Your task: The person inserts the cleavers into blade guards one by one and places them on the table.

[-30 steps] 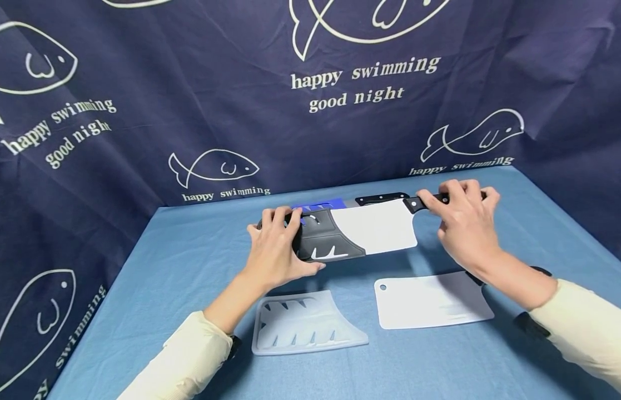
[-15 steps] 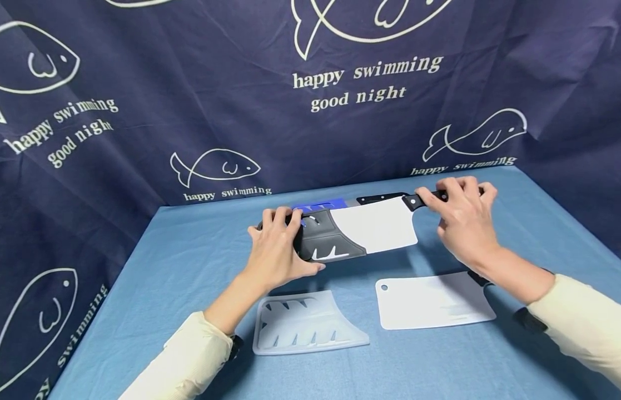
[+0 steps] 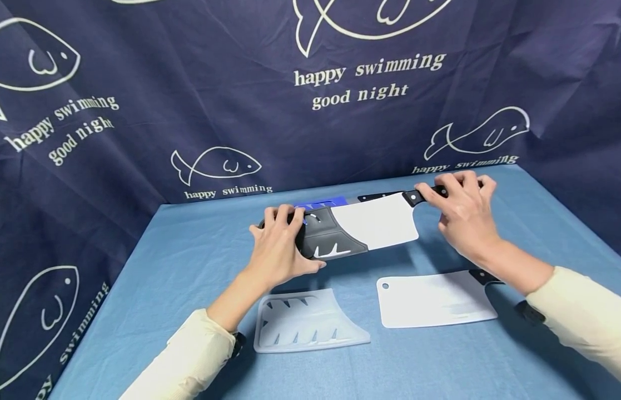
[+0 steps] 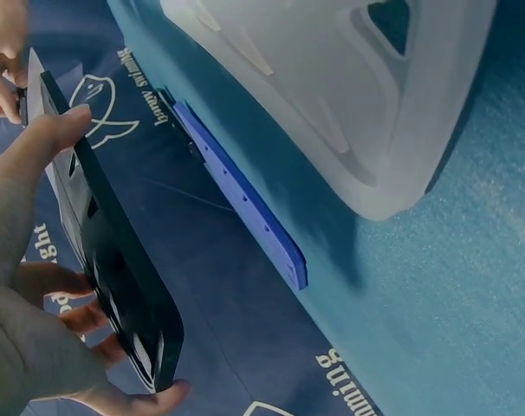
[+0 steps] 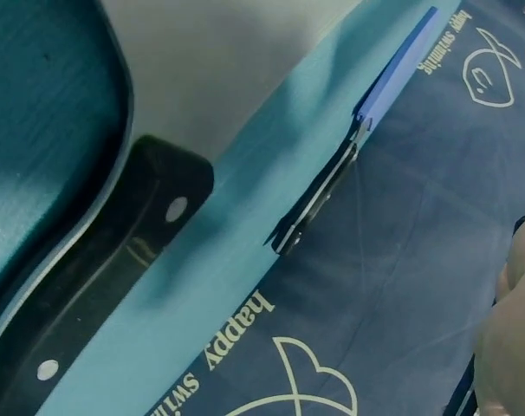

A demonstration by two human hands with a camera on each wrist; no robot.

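Here, from the head, our left hand (image 3: 276,250) grips a dark-grey plastic sheath (image 3: 326,238), our right hand (image 3: 465,215) a broad, black-handled cleaver (image 3: 379,222) partly inside, above the blue cloth-covered table (image 3: 205,250). Left wrist: a blue plastic sheath (image 4: 243,204) lines its far edge.

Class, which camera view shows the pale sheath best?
The head view: the whole pale sheath lies in plain sight. The left wrist view shows only part, cut off at the top; the right wrist view shows none.
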